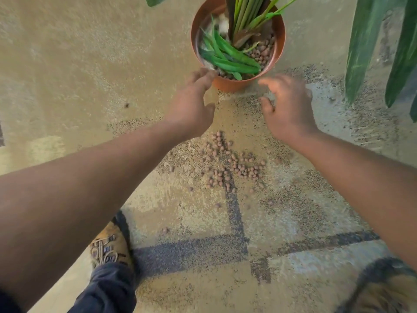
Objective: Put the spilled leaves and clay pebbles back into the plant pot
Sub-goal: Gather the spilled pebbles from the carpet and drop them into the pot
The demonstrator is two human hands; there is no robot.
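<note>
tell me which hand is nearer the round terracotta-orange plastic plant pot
Left. The left hand has its fingertips at the near-left rim of the round terracotta-orange plastic plant pot, seemingly touching. The right hand hovers just below and right of it, apart.

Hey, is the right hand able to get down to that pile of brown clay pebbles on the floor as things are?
Probably yes. The right hand is empty near the orange plastic plant pot, and the brown clay pebbles lie uncovered on the floor between the forearms.
</note>
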